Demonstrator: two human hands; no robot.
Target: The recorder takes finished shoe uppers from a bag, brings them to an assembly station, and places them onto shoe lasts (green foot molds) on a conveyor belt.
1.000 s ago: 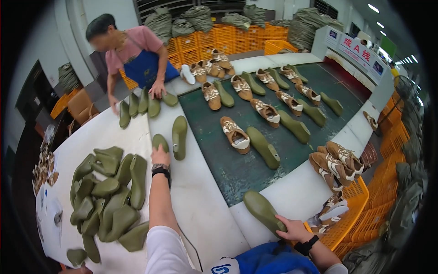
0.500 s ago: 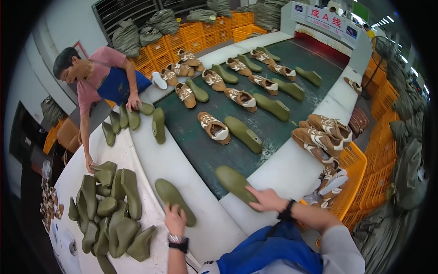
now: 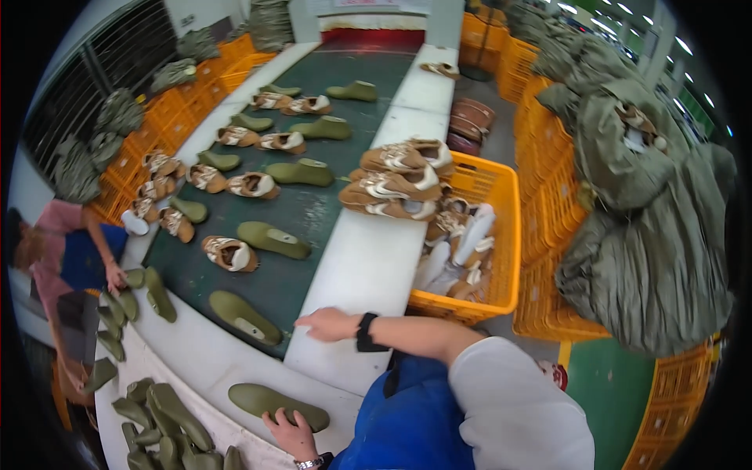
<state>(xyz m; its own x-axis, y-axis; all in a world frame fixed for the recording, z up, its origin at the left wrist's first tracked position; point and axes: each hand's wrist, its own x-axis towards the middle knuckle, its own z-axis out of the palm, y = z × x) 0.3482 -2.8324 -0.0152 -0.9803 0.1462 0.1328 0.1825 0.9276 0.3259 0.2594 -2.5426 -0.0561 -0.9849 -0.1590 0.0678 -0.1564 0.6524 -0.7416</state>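
Observation:
My left hand (image 3: 291, 435) has its fingers curled over the side of a green shoe last (image 3: 270, 400), which lies on the white surface near the belt's end. Off to the right, my right hand (image 3: 327, 323) is empty, its fingers stretched out low over the white ledge (image 3: 352, 274). Just left of those fingertips, and apart from them, another shoe last (image 3: 245, 316) lies on the dark green belt (image 3: 294, 227). Farther up the belt, brown and white shoes (image 3: 229, 254) lie beside more green lasts (image 3: 272, 240). A pile of lasts (image 3: 176, 415) is at the lower left.
Brown shoes (image 3: 395, 180) are stacked on the right ledge, beside an orange crate (image 3: 509, 235) of shoes. At the left, a co-worker in pink (image 3: 59, 235) has a hand by several lasts. Grey-green sacks (image 3: 650, 258) and orange crates (image 3: 540, 180) line the right side.
The view has swung to the right. My right hand has let go of the shoe last on the belt and drawn away to its right. My left hand remains at its last.

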